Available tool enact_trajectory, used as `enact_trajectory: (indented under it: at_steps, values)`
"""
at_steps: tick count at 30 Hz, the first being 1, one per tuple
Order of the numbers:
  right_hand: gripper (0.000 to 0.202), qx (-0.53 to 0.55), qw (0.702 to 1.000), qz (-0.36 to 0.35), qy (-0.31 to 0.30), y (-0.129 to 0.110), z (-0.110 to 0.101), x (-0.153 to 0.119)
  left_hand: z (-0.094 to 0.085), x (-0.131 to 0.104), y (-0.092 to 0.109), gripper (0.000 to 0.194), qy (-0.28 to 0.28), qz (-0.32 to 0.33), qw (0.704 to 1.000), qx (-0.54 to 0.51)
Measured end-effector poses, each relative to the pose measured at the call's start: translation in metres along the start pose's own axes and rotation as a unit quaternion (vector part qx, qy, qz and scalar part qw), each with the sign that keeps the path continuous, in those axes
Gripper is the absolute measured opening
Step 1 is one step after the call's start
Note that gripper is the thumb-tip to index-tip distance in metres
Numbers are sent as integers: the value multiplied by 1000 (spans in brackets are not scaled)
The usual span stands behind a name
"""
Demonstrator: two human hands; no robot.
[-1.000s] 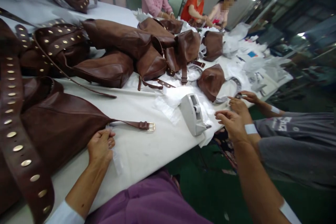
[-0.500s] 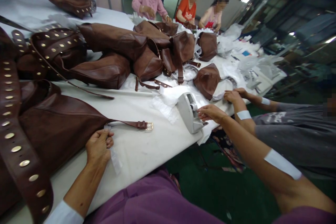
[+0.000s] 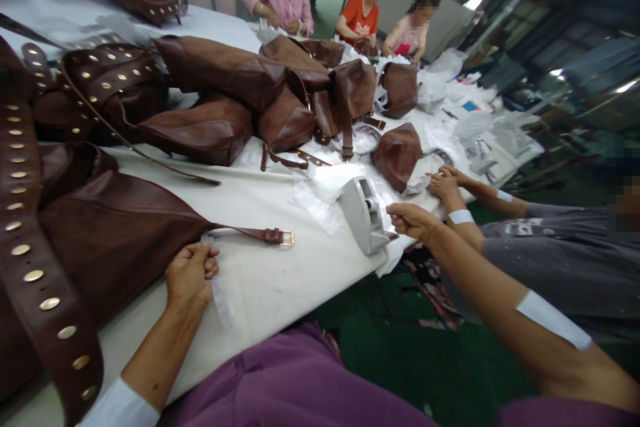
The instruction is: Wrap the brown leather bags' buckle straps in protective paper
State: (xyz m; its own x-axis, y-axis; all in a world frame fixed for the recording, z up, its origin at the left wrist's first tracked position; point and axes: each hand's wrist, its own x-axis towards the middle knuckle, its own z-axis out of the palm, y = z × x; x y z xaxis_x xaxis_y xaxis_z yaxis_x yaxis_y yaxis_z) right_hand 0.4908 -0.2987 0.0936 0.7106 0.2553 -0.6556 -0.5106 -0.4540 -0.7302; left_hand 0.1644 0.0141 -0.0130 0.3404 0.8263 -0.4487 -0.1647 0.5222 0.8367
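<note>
My left hand (image 3: 193, 273) is closed in a pinch on a piece of clear plastic film (image 3: 221, 303), which hangs below the fingers and shows just above them. It is at the lower edge of a brown leather bag (image 3: 120, 233), beside the root of a strap with a gold buckle (image 3: 273, 236). My right hand (image 3: 413, 220) reaches out with thumb and fingers pinched together, just right of a grey tape dispenser (image 3: 357, 217) with a small roll in it. Whatever lies between those fingertips is too small to make out.
Several brown bags (image 3: 220, 77) are heaped across the table (image 3: 260, 280). A wide studded strap (image 3: 47, 300) hangs at the left. A co-worker in grey (image 3: 545, 253) handles a bag (image 3: 397, 157) close by on the right. Further people work at the far side among plastic wrapping.
My right hand has drawn slightly right, away from the tape dispenser. My left hand stays at the bag's edge with the plastic film. The co-workers' hands shifted a little.
</note>
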Motion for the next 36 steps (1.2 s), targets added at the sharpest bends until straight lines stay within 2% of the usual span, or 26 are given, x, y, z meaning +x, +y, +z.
enact_trajectory:
  at_steps: [5,13,19,23,28,31,33,36]
  values:
    - [23,-17,999,-34,18,7,-5,-19,0,1,0,20,4,3,1000,-1]
    - [29,42,997,-50,41,61,-13,-53,-1,2,1,20,2,-1,1000,-3]
    - [34,111,988,-63,90,81,0,-50,0,1,1,21,2,-1,1000,2]
    - [38,108,987,-80,86,89,2,-43,0,0,1,22,3,2,1000,3]
    - [35,17,986,-146,83,87,-9,-37,0,3,1,25,-3,1,1000,-1]
    - [29,-98,977,-156,107,90,-13,-39,0,7,-1,27,-3,-6,1000,-9]
    - [27,-185,966,-148,101,101,-6,-46,0,5,-1,28,6,-9,1000,-19]
    - [25,-295,945,-139,8,124,21,-63,-2,0,0,30,15,-19,999,-26]
